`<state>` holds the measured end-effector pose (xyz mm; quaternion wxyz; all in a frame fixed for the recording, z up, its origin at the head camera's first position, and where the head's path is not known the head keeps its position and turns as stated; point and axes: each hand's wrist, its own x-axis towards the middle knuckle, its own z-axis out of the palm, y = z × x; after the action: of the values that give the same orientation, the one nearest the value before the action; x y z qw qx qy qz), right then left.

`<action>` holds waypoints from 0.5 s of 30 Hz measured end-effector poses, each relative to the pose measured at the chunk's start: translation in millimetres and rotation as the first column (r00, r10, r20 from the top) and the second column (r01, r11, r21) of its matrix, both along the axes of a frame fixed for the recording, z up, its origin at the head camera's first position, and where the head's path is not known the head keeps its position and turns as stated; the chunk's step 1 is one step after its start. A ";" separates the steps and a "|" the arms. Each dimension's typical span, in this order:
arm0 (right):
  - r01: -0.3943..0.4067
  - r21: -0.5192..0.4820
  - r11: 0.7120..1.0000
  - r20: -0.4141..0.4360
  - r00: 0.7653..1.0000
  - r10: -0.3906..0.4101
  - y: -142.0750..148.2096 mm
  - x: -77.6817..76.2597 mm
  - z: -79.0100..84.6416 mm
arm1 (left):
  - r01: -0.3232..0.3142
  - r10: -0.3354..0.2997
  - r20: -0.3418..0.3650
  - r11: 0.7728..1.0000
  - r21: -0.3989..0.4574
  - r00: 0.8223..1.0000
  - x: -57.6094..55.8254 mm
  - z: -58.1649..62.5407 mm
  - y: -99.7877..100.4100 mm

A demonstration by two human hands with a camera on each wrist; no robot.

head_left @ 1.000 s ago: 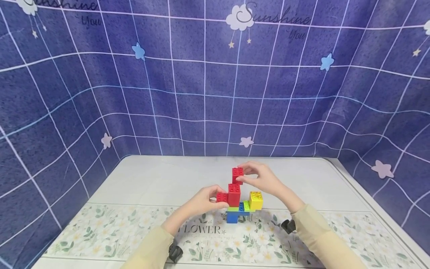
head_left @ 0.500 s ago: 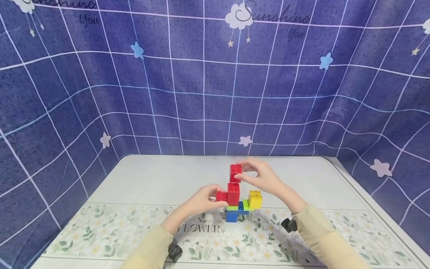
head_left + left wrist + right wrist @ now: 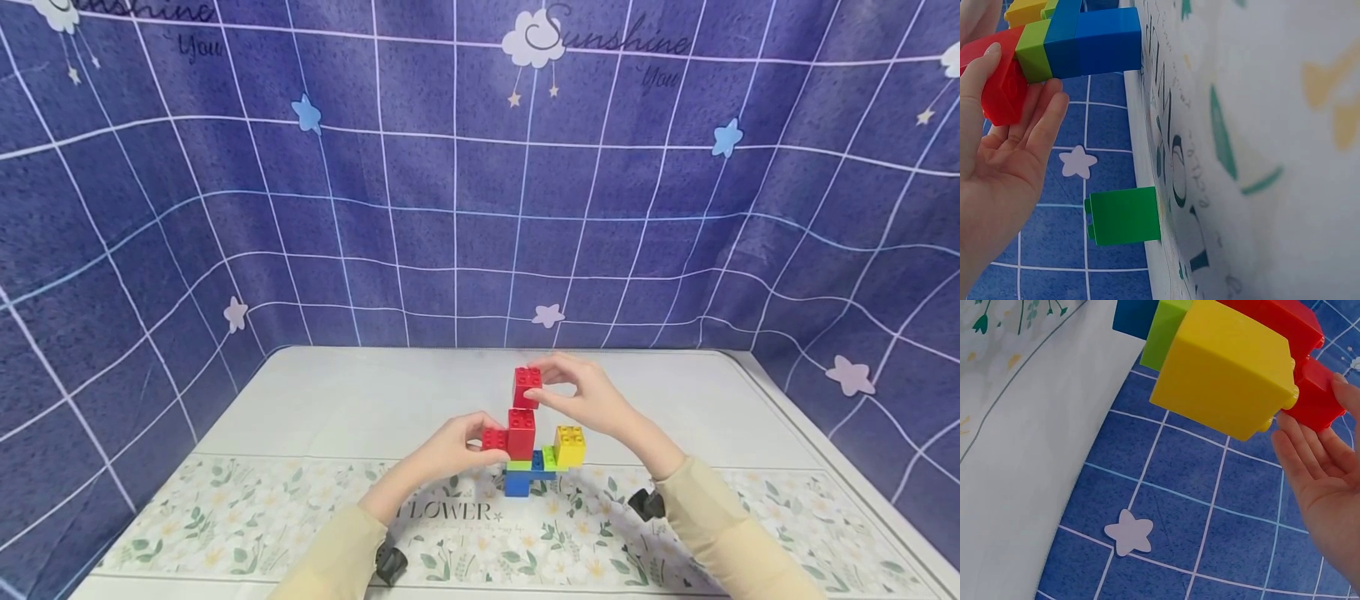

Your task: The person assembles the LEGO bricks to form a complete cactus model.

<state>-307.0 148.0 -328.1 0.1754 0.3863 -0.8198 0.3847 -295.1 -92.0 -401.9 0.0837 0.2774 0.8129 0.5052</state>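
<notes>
My left hand [image 3: 452, 450] grips a small red brick [image 3: 494, 439] on the left side of a toy-brick structure. Beside that brick a taller red part [image 3: 521, 435] rises over a light green brick [image 3: 519, 465] and a blue base [image 3: 517, 483]. On the structure's right side sits a yellow brick [image 3: 570, 446]. My right hand [image 3: 577, 392] pinches another red brick [image 3: 527, 387] between thumb and fingers, right above the taller red part. Whether those two are joined I cannot tell. In the right wrist view, the yellow brick [image 3: 1225, 372] partly blocks the red pieces.
A green brick [image 3: 1125, 215] stands on the table in the left wrist view; the head view does not show it. White table [image 3: 360, 392] carries a flower-print strip [image 3: 300, 517]. Blue grid-patterned cloth [image 3: 450, 208] hangs behind and at both sides.
My right hand has shifted slightly left and up with its red brick, now closer in line over the taller red part. The left hand keeps its grip, with the structure almost still.
</notes>
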 end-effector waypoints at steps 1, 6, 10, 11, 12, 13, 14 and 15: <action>0.003 0.000 1.000 0.001 1.000 -0.003 0.0 0.7 0.5 | 0.005 -0.005 -0.004 1.000 0.005 1.000 -0.3 -0.1 -0.1; -0.002 0.008 1.000 0.020 1.000 0.002 -0.2 4.0 2.2 | 0.018 -0.018 -0.008 1.000 0.022 1.000 -0.8 0.2 -0.2; -0.018 0.014 1.000 0.033 0.999 0.018 -0.5 6.1 2.0 | 0.015 -0.015 -0.006 1.000 0.020 1.000 -0.2 0.8 -0.1; -0.021 0.014 1.000 0.033 0.999 0.021 -0.6 6.7 2.0 | 0.016 -0.016 -0.007 1.000 0.022 1.000 -0.2 0.7 -0.1; -0.022 0.013 1.000 0.035 0.999 0.022 -0.6 7.2 1.9 | 0.016 -0.016 -0.006 1.000 0.022 1.000 0.2 1.1 0.0; -0.023 0.012 1.000 0.036 0.999 0.023 -0.6 7.6 1.8 | 0.017 -0.016 -0.007 1.000 0.023 1.000 0.4 1.2 0.1; -0.024 0.013 1.000 0.037 0.999 0.023 -0.7 7.9 1.6 | 0.017 -0.017 -0.007 1.000 0.024 1.000 0.5 1.2 0.2; -0.024 0.012 1.000 0.038 0.999 0.024 -0.6 8.4 1.5 | 0.017 -0.017 -0.007 1.000 0.025 1.000 0.8 1.5 0.3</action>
<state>-298.6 147.4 -326.6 0.1529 0.3898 -0.8206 0.3890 -294.4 -91.7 -400.4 0.0819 0.2871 0.8045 0.5135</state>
